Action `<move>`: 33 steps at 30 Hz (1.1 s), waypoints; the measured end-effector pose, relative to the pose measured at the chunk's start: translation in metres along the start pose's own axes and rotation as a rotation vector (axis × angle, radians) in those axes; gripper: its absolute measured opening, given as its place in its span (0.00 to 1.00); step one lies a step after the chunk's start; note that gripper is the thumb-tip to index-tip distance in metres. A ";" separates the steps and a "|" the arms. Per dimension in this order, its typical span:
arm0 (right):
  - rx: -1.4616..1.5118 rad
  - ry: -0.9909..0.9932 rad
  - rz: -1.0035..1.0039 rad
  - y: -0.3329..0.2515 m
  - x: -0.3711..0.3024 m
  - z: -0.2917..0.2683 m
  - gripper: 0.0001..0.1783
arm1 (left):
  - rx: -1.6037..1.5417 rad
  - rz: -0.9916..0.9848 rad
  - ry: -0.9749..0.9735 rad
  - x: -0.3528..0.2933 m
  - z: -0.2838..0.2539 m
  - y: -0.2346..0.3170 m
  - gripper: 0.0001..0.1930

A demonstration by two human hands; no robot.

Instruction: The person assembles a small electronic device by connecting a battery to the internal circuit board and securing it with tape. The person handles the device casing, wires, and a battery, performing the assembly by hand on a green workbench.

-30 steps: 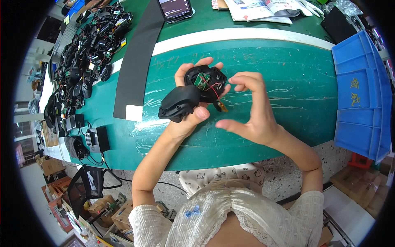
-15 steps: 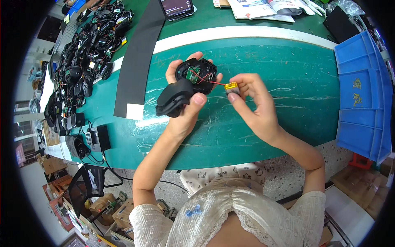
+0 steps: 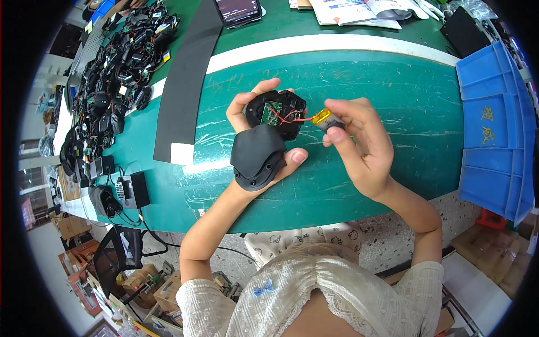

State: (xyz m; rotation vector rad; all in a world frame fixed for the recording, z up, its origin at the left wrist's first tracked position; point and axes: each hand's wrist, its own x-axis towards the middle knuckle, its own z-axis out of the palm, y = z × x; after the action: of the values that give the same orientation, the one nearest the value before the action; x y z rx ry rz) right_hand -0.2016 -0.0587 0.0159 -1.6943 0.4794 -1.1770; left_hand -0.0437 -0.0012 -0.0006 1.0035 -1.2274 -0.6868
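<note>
My left hand is closed round a black plastic device housing, which lies opened in two halves. Its far half bares a green circuit board with thin red and dark wires. The smooth black cover half rests nearer me, over the palm, with the left thumb beside it. Between thumb and fingers, my right hand pinches a small battery pack with yellow tape at one end. A red wire runs from the battery to the housing. Both hands are above the green table mat.
A heap of black devices and wires covers the table's far left. A black strip lies beside it. A phone and papers are at the back. Blue crates stand at right; a black box is at left.
The cover half has swung toward me and turned its smooth outside up. The housing has shifted slightly right and nearer. My right hand has moved a little right with the battery pack, tilting it.
</note>
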 end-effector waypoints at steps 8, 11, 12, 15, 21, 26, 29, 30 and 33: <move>-0.282 -0.134 -0.160 -0.001 0.004 0.003 0.17 | -0.402 -0.099 -0.014 -0.002 0.002 -0.003 0.44; -0.481 -0.234 -0.189 0.005 0.003 0.001 0.17 | -0.502 -0.224 -0.065 0.002 0.001 0.002 0.48; -0.498 -0.251 -0.137 0.006 0.001 0.002 0.17 | -0.516 -0.261 -0.071 0.003 -0.001 0.003 0.47; -0.532 -0.325 -0.159 0.001 0.005 0.000 0.20 | -0.639 -0.341 -0.073 0.004 0.000 0.000 0.41; -0.544 -0.216 -0.219 -0.003 0.011 -0.007 0.28 | -0.446 -0.610 -0.021 0.008 -0.004 0.006 0.33; -0.347 -0.359 -0.156 -0.001 0.009 0.004 0.31 | -0.331 -0.639 -0.273 0.000 -0.003 0.012 0.31; -0.317 -0.433 -0.053 0.010 0.003 0.005 0.31 | -0.079 -0.562 -0.380 0.001 -0.005 -0.003 0.32; -0.299 -0.413 -0.022 0.010 0.006 0.003 0.30 | -0.044 -0.593 -0.378 0.004 -0.004 -0.002 0.33; -0.036 -0.217 0.220 0.011 0.008 -0.002 0.23 | -0.173 -0.712 -0.360 0.006 -0.001 0.006 0.35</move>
State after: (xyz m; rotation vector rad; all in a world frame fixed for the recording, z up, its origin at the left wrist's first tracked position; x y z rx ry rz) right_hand -0.1976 -0.0704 0.0097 -1.7280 0.5388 -0.8204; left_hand -0.0421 -0.0031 0.0076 1.2072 -1.0731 -1.5566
